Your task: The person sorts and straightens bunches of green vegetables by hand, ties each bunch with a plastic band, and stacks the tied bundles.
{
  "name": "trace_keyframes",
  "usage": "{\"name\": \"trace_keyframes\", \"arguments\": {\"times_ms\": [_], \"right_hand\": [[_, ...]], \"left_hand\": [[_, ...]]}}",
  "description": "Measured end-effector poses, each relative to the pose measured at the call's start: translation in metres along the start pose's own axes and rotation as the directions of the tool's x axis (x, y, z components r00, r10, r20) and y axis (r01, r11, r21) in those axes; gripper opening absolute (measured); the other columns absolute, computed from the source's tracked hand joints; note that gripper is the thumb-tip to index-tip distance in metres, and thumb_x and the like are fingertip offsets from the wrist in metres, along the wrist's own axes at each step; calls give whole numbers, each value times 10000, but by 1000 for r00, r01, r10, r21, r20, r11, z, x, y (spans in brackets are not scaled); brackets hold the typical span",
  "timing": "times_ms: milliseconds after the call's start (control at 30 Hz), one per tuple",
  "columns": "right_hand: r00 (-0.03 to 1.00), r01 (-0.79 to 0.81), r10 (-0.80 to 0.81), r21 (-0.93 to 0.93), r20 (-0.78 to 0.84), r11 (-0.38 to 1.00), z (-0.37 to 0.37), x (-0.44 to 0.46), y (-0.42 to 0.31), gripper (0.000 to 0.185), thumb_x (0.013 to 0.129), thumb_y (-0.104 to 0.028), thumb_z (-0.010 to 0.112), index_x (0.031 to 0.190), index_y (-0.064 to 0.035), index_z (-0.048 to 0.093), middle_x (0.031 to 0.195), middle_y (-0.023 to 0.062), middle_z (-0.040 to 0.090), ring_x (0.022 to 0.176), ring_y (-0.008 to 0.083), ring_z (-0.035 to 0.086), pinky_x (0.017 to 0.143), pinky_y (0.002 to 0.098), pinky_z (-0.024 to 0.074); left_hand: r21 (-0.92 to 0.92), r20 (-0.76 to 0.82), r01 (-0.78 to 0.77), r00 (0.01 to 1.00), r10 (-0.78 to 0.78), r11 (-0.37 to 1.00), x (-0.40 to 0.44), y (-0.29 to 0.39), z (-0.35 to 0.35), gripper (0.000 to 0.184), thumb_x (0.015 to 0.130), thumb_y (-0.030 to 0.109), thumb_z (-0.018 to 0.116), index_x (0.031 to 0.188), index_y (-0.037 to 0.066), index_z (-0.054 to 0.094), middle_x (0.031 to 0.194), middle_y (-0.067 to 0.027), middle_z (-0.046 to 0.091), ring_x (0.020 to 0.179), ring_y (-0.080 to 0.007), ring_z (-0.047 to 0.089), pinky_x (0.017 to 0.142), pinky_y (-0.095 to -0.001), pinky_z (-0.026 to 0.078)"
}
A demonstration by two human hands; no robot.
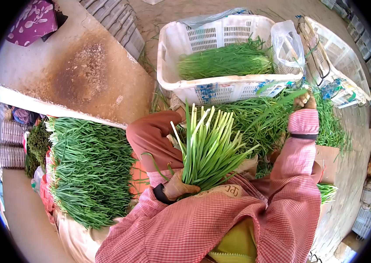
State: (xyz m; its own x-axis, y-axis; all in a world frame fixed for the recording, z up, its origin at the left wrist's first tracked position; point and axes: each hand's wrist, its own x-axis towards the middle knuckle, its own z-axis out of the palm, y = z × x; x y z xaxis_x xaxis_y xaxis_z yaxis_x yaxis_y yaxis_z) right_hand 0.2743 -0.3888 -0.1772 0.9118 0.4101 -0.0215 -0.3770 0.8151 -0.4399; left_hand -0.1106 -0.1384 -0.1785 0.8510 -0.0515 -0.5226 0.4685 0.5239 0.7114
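Observation:
A thick bunch of garlic chives (211, 144) is in my left hand (179, 186), whose fingers wrap round its green part near my lap. The pale stem ends fan out away from me. Stretched forward to the right, my right hand (305, 101) is closed beside the white crate's near right corner. A few long chive leaves (277, 107) trail leftward from its fingers. Loose chives (246, 118) lie in a heap on the ground under and between the two hands.
A white plastic crate (238, 83) holding more chives (229, 61) stands ahead, a clear bag (288, 41) over its corner. Another crate (338, 61) leans at right. Neatly stacked chives (91, 171) lie at my left, below a stained slab (119, 83).

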Motion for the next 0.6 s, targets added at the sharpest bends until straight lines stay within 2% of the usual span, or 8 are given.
{"name": "trace_keyframes", "arguments": {"times_ms": [33,100,167,233,367,433,500,600], "right_hand": [[984,-3,-65,-380,-167,925,9,10,-13,205,903,-154,426,1033,-6,482,583,26,484,481,109,451,441,215,426],[898,-431,-123,-900,-422,-60,10,11,8,259,906,-184,416,1091,-8,453,631,44,534,502,132,484,451,248,442],[961,-227,-198,-959,-193,-167,69,-31,50,463,837,-181,522,1232,-40,324,738,72,556,577,151,533,503,265,486],[998,54,-14,-992,53,117,121,-87,93,599,761,-183,632,1270,-78,335,730,79,534,603,177,537,521,300,508],[853,350,520,-785,41,-512,152,-141,175,364,757,-326,643,899,5,592,598,114,583,527,232,564,558,363,501],[821,453,465,-874,332,-175,116,-134,181,306,807,-260,591,892,33,576,626,113,593,540,211,591,488,326,496],[698,-437,676,-888,-236,141,127,-121,160,223,842,-178,538,914,32,560,645,103,603,511,173,593,421,251,482],[776,-497,628,-554,61,668,82,-81,127,206,888,-173,449,945,3,541,635,82,595,434,121,537,355,209,439]], "left_hand": [[1,-42,12,999,-12,1000,0,-1,0,547,633,-103,662,1135,35,495,1090,-64,560,975,-171,529,861,-296,419],[-1,-78,19,997,-19,1000,1,-3,3,544,630,-106,656,1129,35,494,1082,-64,563,956,-168,538,845,-295,431],[19,-178,-106,978,108,994,4,-2,8,563,623,-111,648,1136,35,470,1078,-61,564,921,-167,552,821,-303,449],[93,-231,-111,964,130,989,9,-6,8,586,616,-108,656,1147,35,453,1080,-63,563,926,-170,553,828,-314,449],[92,-303,-157,936,178,983,13,-12,13,619,600,-107,671,1153,32,430,1095,-72,556,966,-184,544,864,-336,437],[113,-291,-142,941,169,983,10,-2,11,655,598,-98,690,1180,31,419,1135,-81,534,1018,-191,521,893,-332,420],[-101,-149,-44,988,28,994,2,7,8,700,604,-89,703,1220,35,395,1180,-85,502,1062,-191,490,917,-332,397],[-108,36,7,999,-3,994,1,5,-4,707,648,-6,717,1261,42,367,1209,-76,479,1094,-176,460,941,-316,358]]}}
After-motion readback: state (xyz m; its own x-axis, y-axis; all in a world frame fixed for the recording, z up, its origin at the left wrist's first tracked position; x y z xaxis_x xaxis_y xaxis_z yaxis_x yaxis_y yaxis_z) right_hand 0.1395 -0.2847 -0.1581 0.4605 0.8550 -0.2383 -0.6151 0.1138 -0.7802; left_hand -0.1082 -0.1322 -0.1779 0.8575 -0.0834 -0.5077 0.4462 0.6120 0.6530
